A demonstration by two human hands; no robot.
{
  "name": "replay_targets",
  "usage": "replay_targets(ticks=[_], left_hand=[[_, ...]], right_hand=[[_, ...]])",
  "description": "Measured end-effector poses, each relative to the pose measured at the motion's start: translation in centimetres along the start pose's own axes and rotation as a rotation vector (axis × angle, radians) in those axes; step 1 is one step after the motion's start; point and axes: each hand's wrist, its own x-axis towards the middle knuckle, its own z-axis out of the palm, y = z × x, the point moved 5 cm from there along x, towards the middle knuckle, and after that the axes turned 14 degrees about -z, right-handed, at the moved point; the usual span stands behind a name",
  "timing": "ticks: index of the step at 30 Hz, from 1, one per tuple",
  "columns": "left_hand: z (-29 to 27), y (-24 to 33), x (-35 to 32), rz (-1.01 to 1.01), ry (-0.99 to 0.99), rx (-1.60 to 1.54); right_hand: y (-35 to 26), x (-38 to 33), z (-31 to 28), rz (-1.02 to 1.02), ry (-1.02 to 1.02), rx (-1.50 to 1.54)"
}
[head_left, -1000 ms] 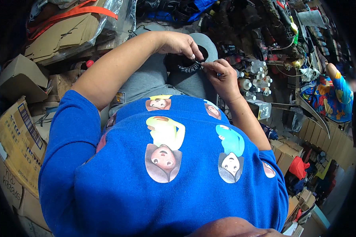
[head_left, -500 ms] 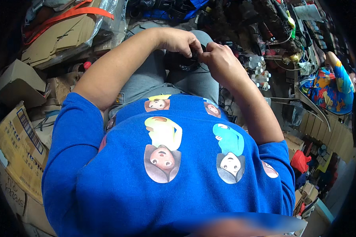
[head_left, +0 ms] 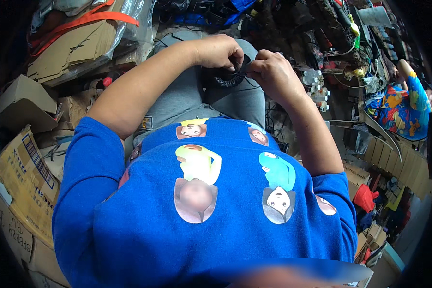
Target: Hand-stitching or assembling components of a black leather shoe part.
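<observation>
A black item (head_left: 228, 80) with a ridged, curved edge rests on my lap between my knees; its kind cannot be made out. The bent fingers of my left hand (head_left: 218, 52) close on its far rim. Just to the right, my right hand (head_left: 273, 72) is closed in a pinch beside the item's right edge. What the right fingertips hold is too small to tell. Thin dark strands show by the item's right side, below that hand. Beneath it all are my grey trousers (head_left: 175, 98).
Flattened cardboard (head_left: 77, 48) with an orange strap lies at the far left, above an open box (head_left: 25, 103). Dark shoes (head_left: 221, 10) sit on blue material at the far side. Small bottles (head_left: 317, 86) and tangled cords stand right. Another person's colourful sleeve (head_left: 417, 96) shows farther right.
My hands have drawn slightly apart, the right one shifting right and a little nearer. More of the black item's ridged edge now shows between them.
</observation>
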Motion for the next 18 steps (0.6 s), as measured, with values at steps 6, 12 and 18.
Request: replay_targets(ticks=[6,12,18], left_hand=[[0.4,-0.4,0.1,0.048,0.047,-0.131],[-0.9,-0.2,-3.0,0.089,0.331,0.006],[-1.2,-1.6,-8.5,-0.122,0.364,0.234]], right_hand=[[-0.3,0.4,1.7,-0.081,0.048,0.035],[3.6,-2.9,3.5,0.244,0.182,0.749],[1.7,-3.6,3.4,0.048,0.178,0.431]])
